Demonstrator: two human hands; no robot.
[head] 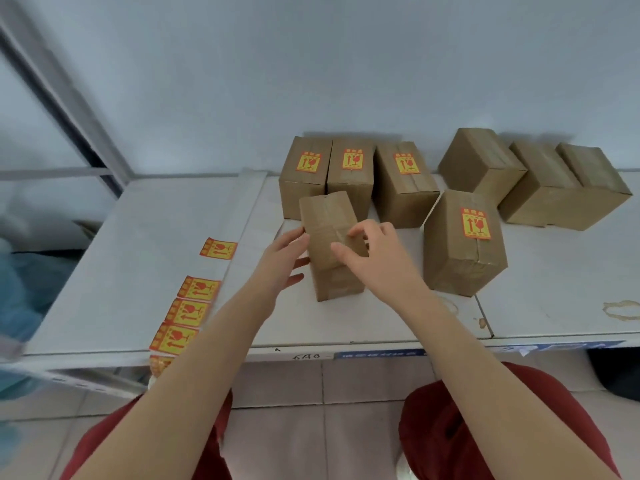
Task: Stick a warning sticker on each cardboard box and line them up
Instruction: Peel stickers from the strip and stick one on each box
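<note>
- Squarely at the front middle of the white desk [554, 271]: a plain brown cardboard box [325, 216], taped along its top and standing on end. No sticker on the faces in view.
- Left hand [281, 261] against the left side of that box, fingers [296, 264] straight and loosely spread. Tips touching the cardboard, thumb up near the top edge.
- Right hand [370, 261] over the box's upper right, fingers [360, 229] curled round the top edge and thumb laid across the near face, gripping the box.
- Behind it, close to the pale wall: a row of three stickered brown cardboard boxes [349, 188], upright. A yellow-and-red warning sticker [352, 159] on the top of each. The left two touching, the third just beside them.
- Just right of the gripped box and apart from it: a fourth stickered brown box [460, 268], standing alone and slightly turned, its sticker facing up.
- At the right rear: three bare brown cardboard boxes [540, 181], packed together at an angle to the wall, with no stickers showing.
- On the left section of the desk: a strip of yellow-and-red stickers [199, 288] running toward the near edge and over it. A single loose sticker [219, 248] apart from the strip, further back.
- Near the right edge of the desk: a brown ring stain [621, 310]. On the front edge: a blue label [381, 354], print too blurred to read.
- Below the desk: red trousers [485, 427] and pale floor tiles [277, 382].
</note>
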